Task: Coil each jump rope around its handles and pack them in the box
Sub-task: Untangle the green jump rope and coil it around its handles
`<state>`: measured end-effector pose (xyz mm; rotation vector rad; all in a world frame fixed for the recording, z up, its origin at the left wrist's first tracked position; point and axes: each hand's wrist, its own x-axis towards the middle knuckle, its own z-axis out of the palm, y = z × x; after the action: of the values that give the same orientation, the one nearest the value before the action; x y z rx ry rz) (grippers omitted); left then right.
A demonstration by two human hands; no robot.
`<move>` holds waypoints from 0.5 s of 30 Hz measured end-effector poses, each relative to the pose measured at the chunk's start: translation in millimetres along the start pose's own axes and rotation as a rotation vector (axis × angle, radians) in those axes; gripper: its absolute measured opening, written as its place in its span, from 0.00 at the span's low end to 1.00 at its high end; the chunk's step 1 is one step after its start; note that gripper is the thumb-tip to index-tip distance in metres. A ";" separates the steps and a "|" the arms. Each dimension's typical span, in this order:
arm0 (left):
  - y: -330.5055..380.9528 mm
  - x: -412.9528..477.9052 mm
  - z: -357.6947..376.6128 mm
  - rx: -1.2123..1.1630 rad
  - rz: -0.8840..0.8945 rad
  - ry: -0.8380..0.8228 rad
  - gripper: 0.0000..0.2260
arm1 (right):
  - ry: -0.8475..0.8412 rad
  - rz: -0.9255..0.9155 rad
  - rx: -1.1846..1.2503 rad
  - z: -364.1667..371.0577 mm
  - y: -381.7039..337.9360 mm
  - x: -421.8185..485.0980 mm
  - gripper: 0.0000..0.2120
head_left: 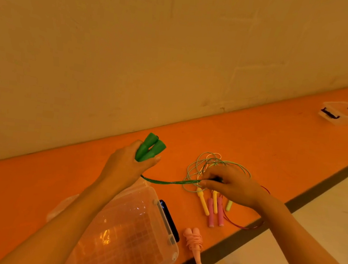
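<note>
The left hand (126,165) grips both green handles (150,148) together above the bench (31,191). The right hand (234,188) pinches the green cord (169,182), which stretches between the two hands. Wrapping looks barely begun. It is best to hold the cord taut and lay turns side by side round the handles (clear of the loose ropes (220,213) underneath), then set the bundle in the open box (137,214).

We record a plain, scuffed wall (135,40), an orange surface (255,136) with a dark strip (325,183) along its edge, a pale floor (332,215), and warm, dim light.
</note>
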<state>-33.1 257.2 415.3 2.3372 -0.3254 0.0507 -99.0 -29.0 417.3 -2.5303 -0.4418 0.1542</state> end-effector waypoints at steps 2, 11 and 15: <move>0.3 -2.1 -0.2 0.059 0.022 -0.072 0.15 | 0.095 -0.036 0.023 -6.9 -1.5 -1.5 0.07; 18.7 -20.7 27.0 0.203 0.262 -0.364 0.16 | 0.377 -0.046 0.135 -21.3 -9.7 2.1 0.13; 35.5 -30.4 32.6 0.278 0.341 -0.447 0.20 | 0.406 -0.007 0.167 -18.7 -11.6 7.6 0.08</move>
<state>-73.3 217.0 412.7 2.5251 -0.9912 -0.2813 -91.3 -26.9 439.2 -2.3149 -0.2624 -0.3093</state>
